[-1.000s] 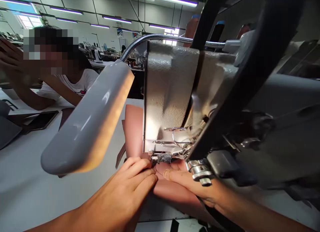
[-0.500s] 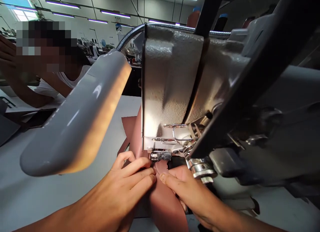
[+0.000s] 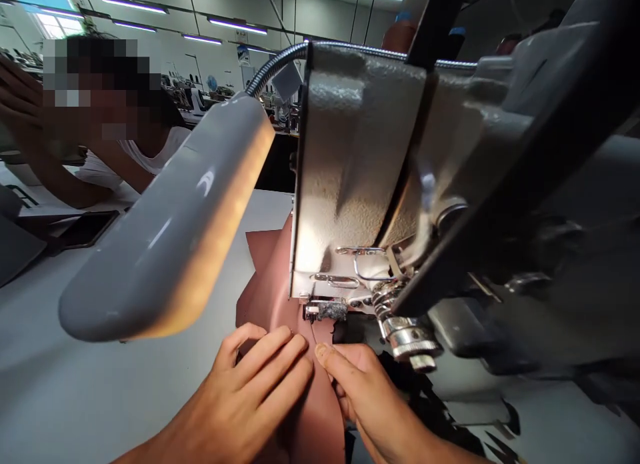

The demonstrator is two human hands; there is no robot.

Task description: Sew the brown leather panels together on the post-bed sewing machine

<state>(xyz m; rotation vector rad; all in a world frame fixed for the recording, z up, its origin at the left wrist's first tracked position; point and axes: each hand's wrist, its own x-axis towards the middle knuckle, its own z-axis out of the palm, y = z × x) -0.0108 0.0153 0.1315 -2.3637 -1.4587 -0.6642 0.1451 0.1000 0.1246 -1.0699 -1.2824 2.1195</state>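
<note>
A reddish-brown leather-like piece [image 3: 320, 411] runs under the presser foot [image 3: 325, 311] of a sewing machine [image 3: 357, 171]. Its far part spreads out on the table left of the machine. My left hand [image 3: 265, 384] rests on the piece just in front of the foot, fingers slightly bent and lying on the surface. On the other side, my right hand [image 3: 360, 384] pinches the piece's right edge between thumb and forefinger. A thin line shows on the piece between the hands and the foot. The needle cannot be made out.
A lit lamp [image 3: 175, 231] hangs at the left on a flexible metal neck. Across the white table [image 3: 150, 384] sits a person [image 3: 165, 144], near a dark phone-like slab [image 3: 90, 229]. A dark bar [image 3: 505, 191] crosses the right side. Pointed tools [image 3: 500, 447] lie bottom right.
The camera view has shifted slightly. The piece's near part has swung left, and more of it shows beyond my left hand. Both hands are a little further from the foot.
</note>
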